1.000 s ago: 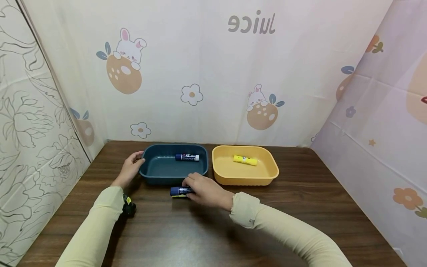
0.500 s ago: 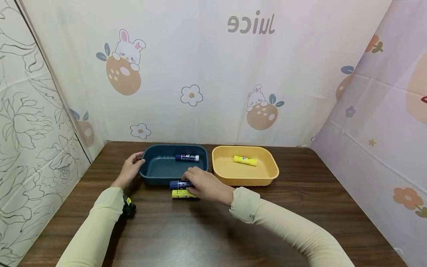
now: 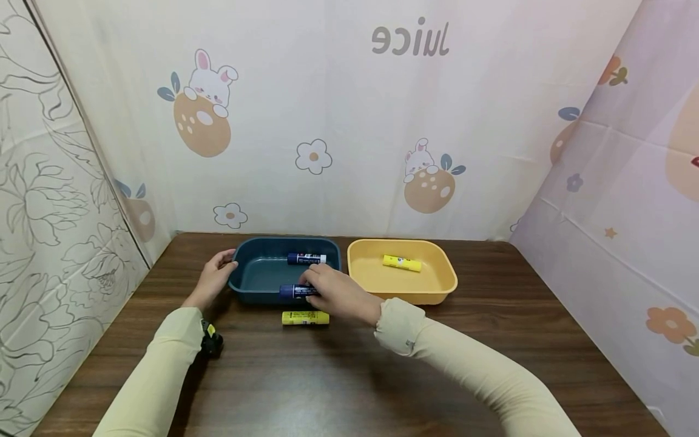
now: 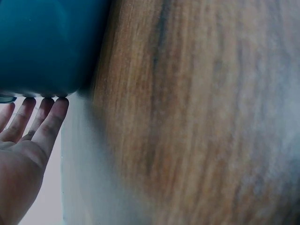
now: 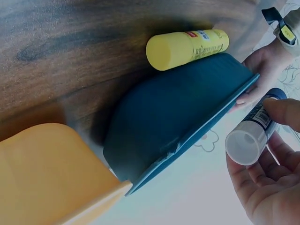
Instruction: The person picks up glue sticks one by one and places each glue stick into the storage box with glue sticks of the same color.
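Note:
A navy glue stick with a white end is held between the thumb and fingers of my right hand, above the front rim of the dark blue bin. In the right wrist view that glue stick shows its hollow-looking white end. My left hand touches the bin's left side; its fingers reach out fairly straight against the wall. Another navy glue stick lies inside the blue bin. On the table just in front lies a yellow glue stick.
To the right of the blue bin stands a yellow bin with a yellow glue stick in it. Both bins sit near the back of the wooden table, before a printed curtain.
My right hand has lifted the navy glue stick up and away, from over the yellow one to the blue bin's front rim. The yellow glue stick is now uncovered. My left hand stays put.

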A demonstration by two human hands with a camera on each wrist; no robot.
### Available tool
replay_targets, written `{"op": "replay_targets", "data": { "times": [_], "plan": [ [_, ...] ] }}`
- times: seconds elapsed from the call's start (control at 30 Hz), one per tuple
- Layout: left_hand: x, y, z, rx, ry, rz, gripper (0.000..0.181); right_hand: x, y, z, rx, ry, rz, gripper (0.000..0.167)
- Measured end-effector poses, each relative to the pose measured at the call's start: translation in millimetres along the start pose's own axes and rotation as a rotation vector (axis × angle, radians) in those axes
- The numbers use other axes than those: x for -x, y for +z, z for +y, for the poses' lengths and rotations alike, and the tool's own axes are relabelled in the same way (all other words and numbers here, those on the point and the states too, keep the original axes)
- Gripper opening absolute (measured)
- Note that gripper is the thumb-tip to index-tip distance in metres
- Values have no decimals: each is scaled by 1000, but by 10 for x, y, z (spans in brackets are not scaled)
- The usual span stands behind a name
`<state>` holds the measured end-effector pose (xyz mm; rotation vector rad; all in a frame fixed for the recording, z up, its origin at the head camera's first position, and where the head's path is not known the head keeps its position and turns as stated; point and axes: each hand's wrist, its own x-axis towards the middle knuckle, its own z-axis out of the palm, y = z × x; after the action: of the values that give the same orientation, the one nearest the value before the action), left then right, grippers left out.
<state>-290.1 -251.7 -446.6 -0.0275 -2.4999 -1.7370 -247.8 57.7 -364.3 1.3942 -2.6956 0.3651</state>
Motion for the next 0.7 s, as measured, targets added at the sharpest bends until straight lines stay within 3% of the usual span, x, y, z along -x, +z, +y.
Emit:
{"op": "replay_targets", "data": {
  "times": [0.7],
  "plan": [
    [4,11,-1,8,0,5,48,-275,-19,189,38,42,49,23]
  ]
}}
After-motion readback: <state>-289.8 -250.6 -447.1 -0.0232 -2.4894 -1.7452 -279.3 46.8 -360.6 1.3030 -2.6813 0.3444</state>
